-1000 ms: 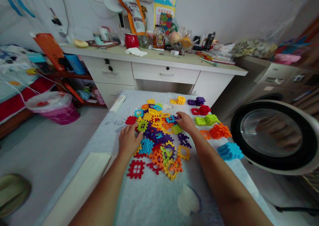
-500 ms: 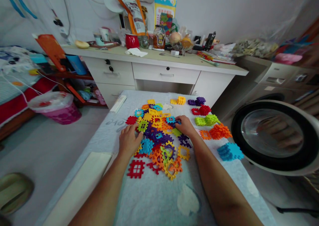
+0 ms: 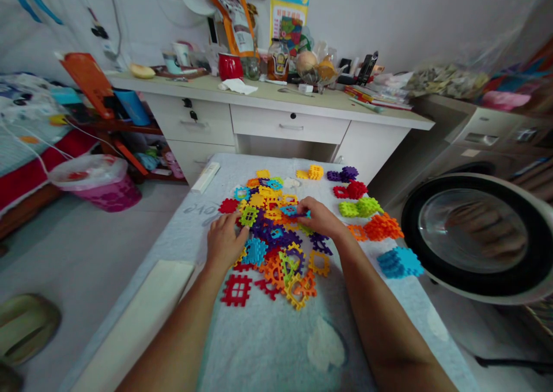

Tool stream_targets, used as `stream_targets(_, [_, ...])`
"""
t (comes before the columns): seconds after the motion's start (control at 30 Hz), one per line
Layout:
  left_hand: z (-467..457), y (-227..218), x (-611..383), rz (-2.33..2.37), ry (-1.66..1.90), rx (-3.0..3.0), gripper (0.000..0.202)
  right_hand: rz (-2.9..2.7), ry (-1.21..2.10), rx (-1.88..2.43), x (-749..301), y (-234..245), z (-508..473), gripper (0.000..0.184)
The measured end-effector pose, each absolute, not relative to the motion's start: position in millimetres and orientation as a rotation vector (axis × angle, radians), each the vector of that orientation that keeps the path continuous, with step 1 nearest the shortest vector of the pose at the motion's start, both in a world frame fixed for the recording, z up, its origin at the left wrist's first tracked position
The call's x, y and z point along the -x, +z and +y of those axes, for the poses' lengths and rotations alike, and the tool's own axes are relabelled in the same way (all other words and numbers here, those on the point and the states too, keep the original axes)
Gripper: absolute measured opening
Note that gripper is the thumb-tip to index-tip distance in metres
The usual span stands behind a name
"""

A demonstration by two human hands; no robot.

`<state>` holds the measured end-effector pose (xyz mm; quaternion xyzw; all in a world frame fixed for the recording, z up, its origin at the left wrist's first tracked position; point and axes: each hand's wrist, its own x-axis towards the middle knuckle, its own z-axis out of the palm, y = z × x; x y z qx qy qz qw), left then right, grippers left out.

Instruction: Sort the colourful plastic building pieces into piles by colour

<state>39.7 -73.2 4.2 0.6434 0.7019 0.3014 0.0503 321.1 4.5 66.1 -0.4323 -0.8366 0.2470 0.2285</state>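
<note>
A loose heap of toothed plastic interlocking tiles in several colours spreads over the cloth-covered table (image 3: 259,346). My left hand (image 3: 224,241) rests at the heap's left edge, thumb and fingers apart, beside a lime green window tile (image 3: 249,216). At the right side of the heap, my right hand (image 3: 318,218) has its fingers closed on the edge of a purple tile (image 3: 299,214), seen nearly edge-on. A light blue window tile (image 3: 288,210) lies tilted just left of those fingertips. A red window tile (image 3: 237,290) lies flat at the near side.
Along the table's right side stand sorted stacks: yellow (image 3: 315,172), purple (image 3: 349,174), red (image 3: 356,189), lime green (image 3: 368,206), orange (image 3: 383,226) and blue (image 3: 401,262). A white box (image 3: 205,177) lies at the far left corner. An open washer door (image 3: 475,239) is to the right.
My right hand has shifted slightly left and lifted, its fingers now closed on the purple tile. The light blue window tile has shifted left and tilted. My left hand stays nearly still.
</note>
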Motion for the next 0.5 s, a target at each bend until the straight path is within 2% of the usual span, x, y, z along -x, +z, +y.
stream_targets(0.1, [-73.2,4.1,-39.4,2.142,0.908,-1.961,0.037,-2.463,0.774,1.174,-323.2,74.0,0.5,0.015])
stream_targets(0.23, [-72.6,2.8,-39.2,2.146,0.902,-1.966,0.037,-2.512,0.655,1.304,-320.8,75.7,-2.1,0.015])
stream_targets(0.5, [-73.0,2.7,-40.3,2.160,0.918,-1.967,0.036,-2.592,0.487,1.327,-308.1,66.1,-7.0,0.035])
